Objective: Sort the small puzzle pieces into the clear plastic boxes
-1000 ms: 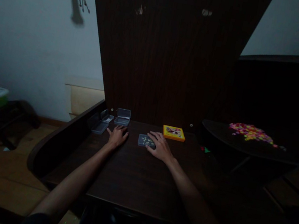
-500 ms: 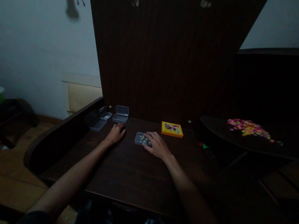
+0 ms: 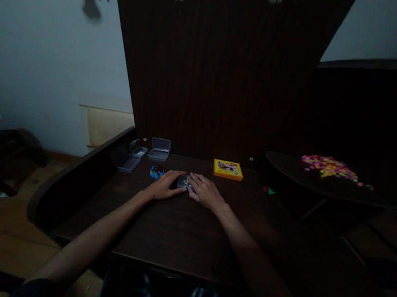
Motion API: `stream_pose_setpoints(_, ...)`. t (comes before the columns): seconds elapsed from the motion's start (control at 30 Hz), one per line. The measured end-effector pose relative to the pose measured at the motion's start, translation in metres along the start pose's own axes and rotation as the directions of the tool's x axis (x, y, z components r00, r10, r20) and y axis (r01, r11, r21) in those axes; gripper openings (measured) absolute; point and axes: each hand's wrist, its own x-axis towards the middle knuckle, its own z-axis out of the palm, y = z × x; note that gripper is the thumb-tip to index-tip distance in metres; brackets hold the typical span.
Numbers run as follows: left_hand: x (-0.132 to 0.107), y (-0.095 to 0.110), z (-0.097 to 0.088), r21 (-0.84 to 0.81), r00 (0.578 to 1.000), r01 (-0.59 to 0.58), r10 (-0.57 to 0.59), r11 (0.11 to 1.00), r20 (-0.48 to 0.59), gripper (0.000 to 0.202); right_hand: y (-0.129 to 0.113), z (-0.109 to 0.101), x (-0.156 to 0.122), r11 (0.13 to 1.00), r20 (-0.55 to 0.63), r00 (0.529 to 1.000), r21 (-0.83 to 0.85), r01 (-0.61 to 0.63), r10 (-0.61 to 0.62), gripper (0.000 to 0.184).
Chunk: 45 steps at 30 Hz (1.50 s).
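Note:
A small clear plastic box with pale little pieces in it lies flat on the dark wooden desk. My left hand grips its left side, fingers at the far edge and thumb at the near one. From the right, my right hand holds the same box, fingers over its top and thumb at the near edge. Much of the box is hidden under both hands. Just left of my left hand sits a little heap of blue, yellow and dark small pieces.
Open clear cases and another open case stand at the desk's back left. A yellow box lies at the back. Colourful small pieces are piled on the right shelf. A raised wooden side borders the left.
My left hand has moved right, off the blue heap, and onto the box's left side. The heap now shows. My right hand stays on the box.

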Motion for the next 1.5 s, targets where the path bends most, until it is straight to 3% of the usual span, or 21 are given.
stream_pose_setpoints(0.13, 0.003, -0.002, 0.002, -0.05, 1.0, -0.017, 0.016, 0.999, -0.024, 0.047, -0.003, 0.004, 0.003, 0.999, 0.0, 1.0, -0.05, 0.0, 0.0, 0.036)
stream_pose_setpoints(0.3, 0.003, -0.006, 0.002, -0.138, 0.999, -0.027, 0.021, 0.99, -0.043, 0.046, -0.007, 0.006, 0.004, 0.993, -0.002, 1.0, -0.117, 0.015, -0.015, 0.036)
stream_pose_setpoints(0.63, 0.005, 0.003, 0.0, -0.303, 0.998, 0.05, -0.059, 0.952, -0.02, 0.04, -0.008, -0.002, 0.006, 0.994, 0.043, 0.999, -0.103, -0.027, 0.031, 0.026)
stream_pose_setpoints(0.83, 0.003, 0.005, -0.001, -0.348, 0.994, 0.106, -0.107, 0.931, 0.016, 0.042, -0.004, 0.001, 0.004, 0.995, 0.0, 1.0, -0.101, 0.017, -0.017, 0.027)
stream_pose_setpoints(1.2, 0.002, 0.003, 0.0, -0.473, 0.986, 0.163, -0.163, 0.866, 0.041, 0.051, 0.003, 0.007, -0.005, 0.998, -0.211, 0.975, 0.0, 0.065, -0.064, 0.029)
stream_pose_setpoints(1.5, 0.0, 0.004, 0.001, -0.506, 0.983, 0.177, -0.177, 0.844, 0.048, 0.053, 0.003, 0.001, -0.006, 0.999, -0.14, 0.99, 0.045, 0.022, -0.016, 0.033)
